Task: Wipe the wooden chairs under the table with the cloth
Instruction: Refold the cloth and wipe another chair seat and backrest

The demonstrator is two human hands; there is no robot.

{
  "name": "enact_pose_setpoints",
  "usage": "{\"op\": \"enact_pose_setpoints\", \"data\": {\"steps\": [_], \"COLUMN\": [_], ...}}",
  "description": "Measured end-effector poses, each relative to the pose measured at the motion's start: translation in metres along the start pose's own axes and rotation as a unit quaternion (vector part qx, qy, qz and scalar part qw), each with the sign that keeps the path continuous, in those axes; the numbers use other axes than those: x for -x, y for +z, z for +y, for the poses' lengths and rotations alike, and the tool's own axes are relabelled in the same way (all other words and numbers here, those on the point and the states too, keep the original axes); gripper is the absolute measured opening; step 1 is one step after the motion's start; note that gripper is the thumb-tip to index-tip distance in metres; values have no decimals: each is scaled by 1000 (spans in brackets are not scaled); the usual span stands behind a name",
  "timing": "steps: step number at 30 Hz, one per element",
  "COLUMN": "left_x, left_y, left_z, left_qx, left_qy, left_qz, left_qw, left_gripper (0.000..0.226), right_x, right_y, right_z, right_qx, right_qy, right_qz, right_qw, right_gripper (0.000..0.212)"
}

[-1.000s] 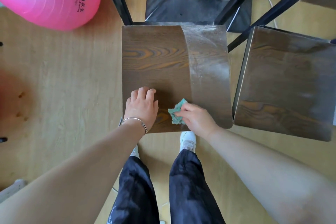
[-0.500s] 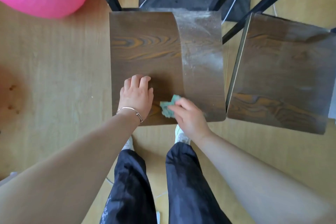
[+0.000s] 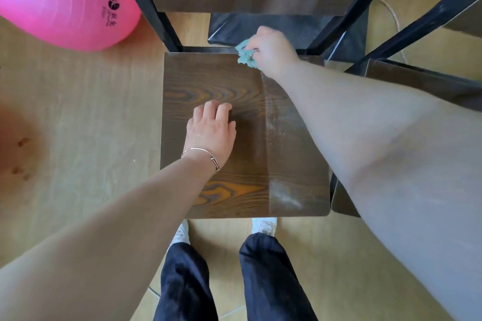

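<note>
Chair seat (image 3: 208, 78) lies just ahead of my feet (image 3: 264, 225). My right hand (image 3: 272, 52) grips the bunched cloth (image 3: 245, 57) at the seat's far edge; my left hand (image 3: 211, 131) rests on the wood, fingers loose, holding nothing. I judge wiping is midway: the dusty right strip needs a firm pull back toward me.

right hand (image 3: 271, 49) grips teal cloth (image 3: 245, 56) at 12 o'clock edge of chair seat (image 3: 214, 78) | left hand (image 3: 211, 130) rests on seat centre | pink ball (image 3: 60, 0) at 10 o'clock | 2nd chair (image 3: 417, 81) at 3 o'clock
</note>
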State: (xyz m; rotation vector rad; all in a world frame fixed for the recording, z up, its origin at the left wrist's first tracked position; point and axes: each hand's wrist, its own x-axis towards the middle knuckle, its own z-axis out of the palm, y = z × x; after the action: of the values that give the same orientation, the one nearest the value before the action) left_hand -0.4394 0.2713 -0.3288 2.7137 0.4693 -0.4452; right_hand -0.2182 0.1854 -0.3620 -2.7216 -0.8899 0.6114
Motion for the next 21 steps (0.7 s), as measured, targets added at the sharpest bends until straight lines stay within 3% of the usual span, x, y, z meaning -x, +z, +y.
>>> {"op": "enact_pose_setpoints", "data": {"steps": [5, 10, 14, 21], "left_x": [12, 30, 51, 90], "left_y": [-4, -3, 3, 17], "left_z": [-4, -5, 0, 6], "left_qx": [-3, 3, 5, -7], "left_qy": [10, -1, 3, 16], "left_qz": [-7, -16, -23, -42], "left_qw": [1000, 1000, 1000, 999], "left_gripper": [40, 40, 39, 38], "right_x": [45, 119, 196, 311], "right_y": [11, 34, 65, 115], "right_z": [21, 19, 4, -25], "right_qx": [-38, -60, -100, -128], "right_qy": [36, 42, 49, -17], "right_qz": [43, 14, -9, -21], "right_qw": [998, 997, 994, 991], "right_gripper": [24, 29, 18, 25]}}
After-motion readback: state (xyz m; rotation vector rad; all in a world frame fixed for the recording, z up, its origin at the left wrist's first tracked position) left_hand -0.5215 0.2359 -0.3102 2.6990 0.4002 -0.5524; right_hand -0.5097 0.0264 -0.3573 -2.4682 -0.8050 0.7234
